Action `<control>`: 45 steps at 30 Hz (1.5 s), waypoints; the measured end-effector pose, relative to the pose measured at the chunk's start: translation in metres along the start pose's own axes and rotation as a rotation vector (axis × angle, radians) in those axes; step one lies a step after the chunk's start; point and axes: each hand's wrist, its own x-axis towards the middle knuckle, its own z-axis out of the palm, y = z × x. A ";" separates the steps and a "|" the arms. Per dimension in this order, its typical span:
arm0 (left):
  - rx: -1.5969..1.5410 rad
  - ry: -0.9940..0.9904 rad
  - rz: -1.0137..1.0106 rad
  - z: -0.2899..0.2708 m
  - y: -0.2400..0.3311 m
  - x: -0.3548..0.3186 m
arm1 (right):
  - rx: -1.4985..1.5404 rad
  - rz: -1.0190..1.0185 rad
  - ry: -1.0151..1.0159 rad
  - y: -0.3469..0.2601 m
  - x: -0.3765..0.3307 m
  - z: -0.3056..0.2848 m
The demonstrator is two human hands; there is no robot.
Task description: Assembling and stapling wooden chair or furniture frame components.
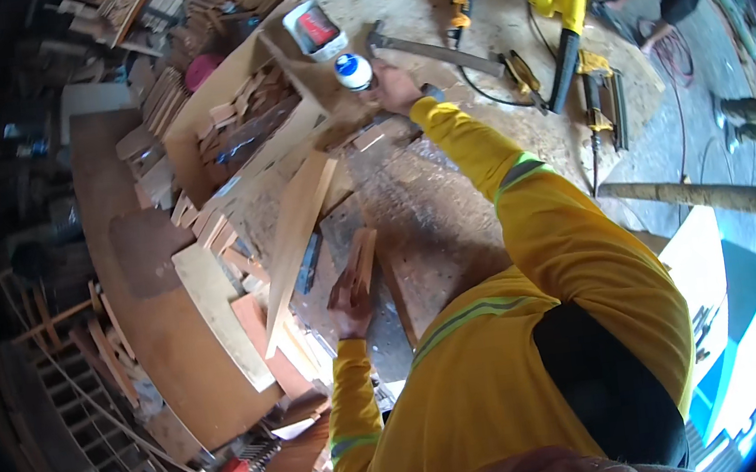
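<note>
glue bottle (354,71), white with a blue label, stands far out on the worktop (432,220) beside a wooden box (240,126). the right hand (397,89) reaches out and curls its fingers at the bottle. the left hand (352,318) lies flat, pressing small wood strips (356,271) down. best to grip the bottle round its middle, lift it straight up, and keep the strips pinned.
</note>
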 end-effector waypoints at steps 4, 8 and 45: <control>-0.009 -0.016 0.014 0.001 0.000 0.002 | 0.111 -0.117 0.169 0.031 -0.037 -0.026; 0.000 -0.012 0.033 0.001 -0.001 0.004 | -0.168 -0.101 0.646 0.108 -0.112 -0.137; -0.087 -0.223 0.012 -0.017 -0.016 -0.001 | 0.759 0.537 0.248 -0.127 -0.559 -0.317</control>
